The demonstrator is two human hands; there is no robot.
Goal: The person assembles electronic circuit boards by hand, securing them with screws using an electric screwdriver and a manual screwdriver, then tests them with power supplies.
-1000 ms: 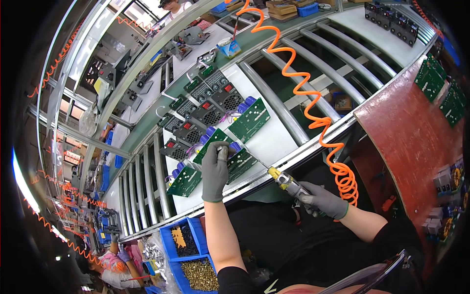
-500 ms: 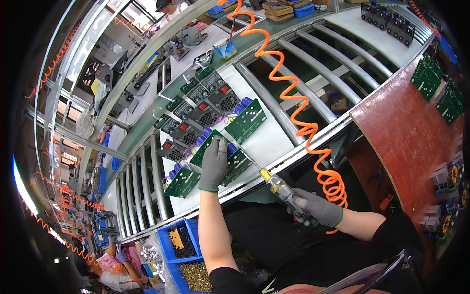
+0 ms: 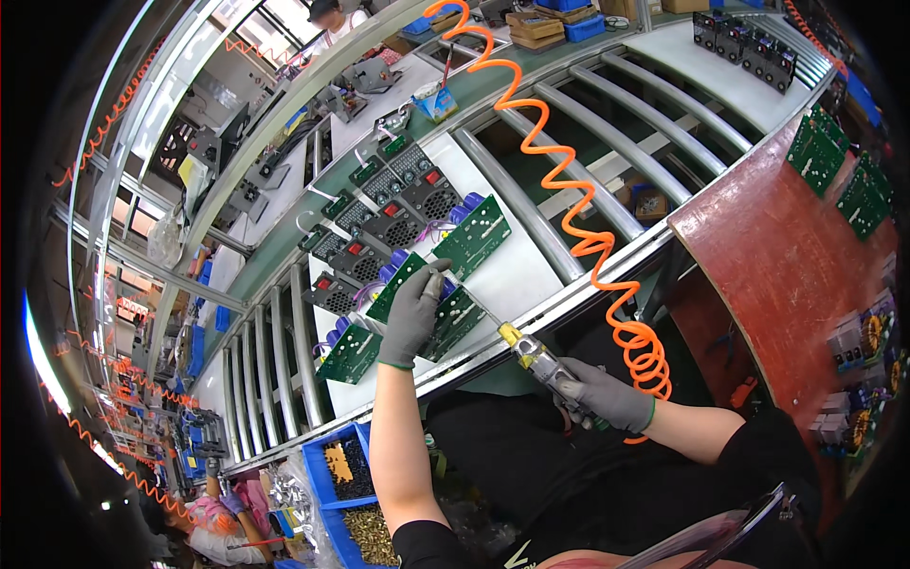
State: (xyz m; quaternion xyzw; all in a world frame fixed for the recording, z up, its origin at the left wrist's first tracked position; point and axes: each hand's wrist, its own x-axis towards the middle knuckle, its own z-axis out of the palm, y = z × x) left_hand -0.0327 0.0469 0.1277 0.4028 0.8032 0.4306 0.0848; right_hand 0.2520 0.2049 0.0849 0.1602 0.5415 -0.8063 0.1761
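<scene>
My right hand (image 3: 611, 396), in a grey glove, is wrapped round a powered screwdriver (image 3: 540, 360) with a yellow collar. Its long thin bit slants up and left toward my left fingers. My left hand (image 3: 409, 322), also gloved, is among the green circuit boards, thumb and forefinger drawn together by the bit's tip; whatever they pinch is too small to make out. One board (image 3: 459, 324) lies beneath the bit, another board (image 3: 474, 235) stands beyond it, and a third board (image 3: 352, 355) is at the left. Behind them sit grey metal units with fans (image 3: 387, 228) and red switches.
An orange coiled hose (image 3: 593, 243) hangs across the roller conveyor (image 3: 607, 175). Blue bins (image 3: 320, 474) hold dark and brass-coloured small parts. At the right, a red-brown table (image 3: 739, 256) carries more boards (image 3: 863, 194). A person (image 3: 336, 24) is at the far bench.
My left hand has shifted slightly left, its forefinger now stretched farther over the bit's tip. The screwdriver, still in my right hand, has moved a little left.
</scene>
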